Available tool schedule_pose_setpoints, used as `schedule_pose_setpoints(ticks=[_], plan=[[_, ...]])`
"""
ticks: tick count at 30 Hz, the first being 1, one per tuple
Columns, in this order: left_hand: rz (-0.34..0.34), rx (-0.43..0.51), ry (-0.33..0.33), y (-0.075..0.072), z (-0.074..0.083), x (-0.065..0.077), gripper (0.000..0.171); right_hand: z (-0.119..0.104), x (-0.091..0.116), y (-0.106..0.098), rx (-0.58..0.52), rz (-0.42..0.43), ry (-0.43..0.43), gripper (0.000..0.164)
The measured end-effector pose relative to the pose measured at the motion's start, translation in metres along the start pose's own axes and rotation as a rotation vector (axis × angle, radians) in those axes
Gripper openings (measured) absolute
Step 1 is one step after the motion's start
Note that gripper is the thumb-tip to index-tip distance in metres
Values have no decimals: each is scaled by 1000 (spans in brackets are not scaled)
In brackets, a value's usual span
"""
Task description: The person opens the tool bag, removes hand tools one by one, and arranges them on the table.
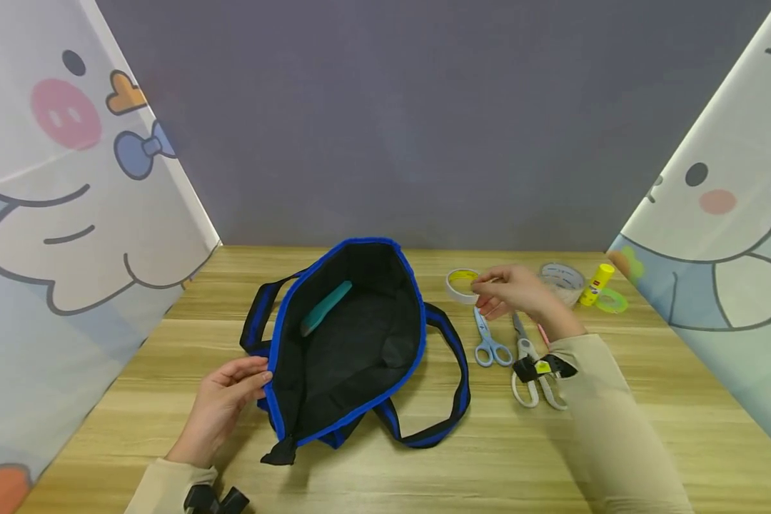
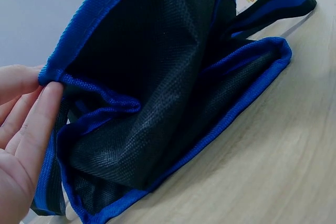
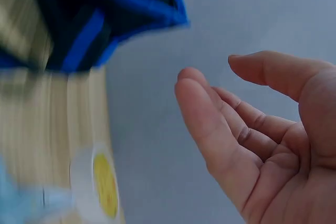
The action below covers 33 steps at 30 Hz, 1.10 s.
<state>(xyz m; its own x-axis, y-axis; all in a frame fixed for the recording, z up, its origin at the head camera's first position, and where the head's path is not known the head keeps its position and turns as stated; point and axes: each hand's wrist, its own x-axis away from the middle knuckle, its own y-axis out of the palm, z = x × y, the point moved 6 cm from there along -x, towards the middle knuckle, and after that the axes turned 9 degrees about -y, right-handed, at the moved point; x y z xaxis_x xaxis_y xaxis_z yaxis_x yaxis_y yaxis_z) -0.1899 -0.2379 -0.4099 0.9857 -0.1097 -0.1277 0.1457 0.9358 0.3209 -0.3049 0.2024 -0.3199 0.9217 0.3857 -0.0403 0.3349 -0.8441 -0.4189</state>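
A black tote bag with blue trim point(image 1: 353, 357) stands on the table, its mouth spread wide. Inside it, against the left wall, lies a teal tool with a slim handle point(image 1: 326, 308). My left hand point(image 1: 226, 400) pinches the bag's blue edge between thumb and fingers, which the left wrist view also shows at the bag rim point(image 2: 94, 11). My right hand point(image 1: 520, 293) hovers over the supplies right of the bag. In the right wrist view its thumb and fingers point(image 3: 202, 119) are apart with nothing between them. Nearest to it are a white tape roll point(image 1: 456, 291) and light blue scissors point(image 1: 491, 350).
Behind the right wrist are white-handled scissors point(image 1: 525, 350), a wide tape roll point(image 1: 562, 278), a yellow glue stick point(image 1: 597, 284) and a green tape roll point(image 1: 612, 301). The bag's right strap point(image 1: 459, 378) loops onto the table. A grey panel point(image 1: 392, 128) closes off the back.
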Motion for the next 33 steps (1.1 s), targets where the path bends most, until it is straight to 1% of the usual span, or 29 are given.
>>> schedule_pose_setpoints(ticks=[8, 14, 18, 21, 25, 33], plan=[[7, 1, -1, -1, 0, 1, 36, -31, -31, 52, -80, -66, -56, 36], [17, -12, -10, -1, 0, 1, 36, -46, -48, 89, -144, -133, -99, 30], [9, -5, -2, 0, 0, 1, 36, -53, -60, 112, -177, -182, -115, 29], [-3, 8, 3, 0, 1, 1, 36, -56, -69, 128, -195, -207, -114, 28], [-2, 9, -3, 0, 1, 1, 36, -56, -81, 144, -207, -221, -107, 25], [6, 2, -3, 1, 1, 1, 36, -44, -100, 171, -197, -261, -36, 29]])
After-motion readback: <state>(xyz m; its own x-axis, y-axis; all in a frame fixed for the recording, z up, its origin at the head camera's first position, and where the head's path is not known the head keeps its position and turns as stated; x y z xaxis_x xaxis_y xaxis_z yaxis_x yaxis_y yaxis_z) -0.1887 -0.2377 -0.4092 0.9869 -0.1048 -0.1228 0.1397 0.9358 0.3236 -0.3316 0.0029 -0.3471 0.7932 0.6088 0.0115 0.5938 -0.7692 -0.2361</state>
